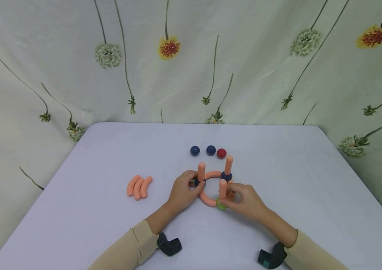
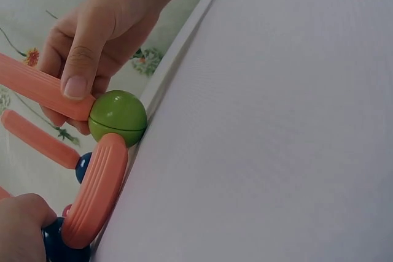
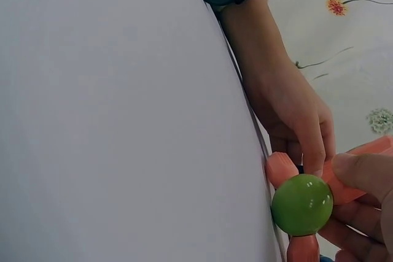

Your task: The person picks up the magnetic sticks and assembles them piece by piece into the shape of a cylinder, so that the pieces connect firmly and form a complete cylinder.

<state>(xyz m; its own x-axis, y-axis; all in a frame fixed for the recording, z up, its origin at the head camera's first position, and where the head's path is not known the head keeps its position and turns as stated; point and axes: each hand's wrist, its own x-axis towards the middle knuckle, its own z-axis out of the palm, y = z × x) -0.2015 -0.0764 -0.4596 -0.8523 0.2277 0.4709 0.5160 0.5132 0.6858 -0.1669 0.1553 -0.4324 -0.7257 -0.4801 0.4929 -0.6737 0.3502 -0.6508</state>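
Grip is pinched close on both sides: the right hand (image 1: pixel 246 200) has an upright orange rod (image 1: pixel 222 188) between thumb and fingers, low down where it meets a green ball (image 1: pixel 220 205), while the left hand (image 1: pixel 184 191) has thumb and fingers curled round a dark blue ball (image 1: pixel 200 183). Behind it all hangs a pale cloth (image 1: pixel 258 78) printed with flowers, and in front of that spreads the white worktop (image 1: pixel 76 225). Near the middle of the worktop lies a ring (image 1: pixel 207 198) of curved orange rods joined by balls; its right side is largely behind the right hand, so how the pieces meet there is hard to make out. Two more straight rods rise from the ring, one (image 1: pixel 201 170) at the left ball and one (image 1: pixel 228 165), leaning slightly, on the back ball (image 1: pixel 226 176). Well to the left, three loose curved rods (image 1: pixel 137 188) lie side by side. Beyond the ring sit two loose blue balls (image 1: pixel 195 150) and a red ball (image 1: pixel 221 153), the red just beside the nearer blue one
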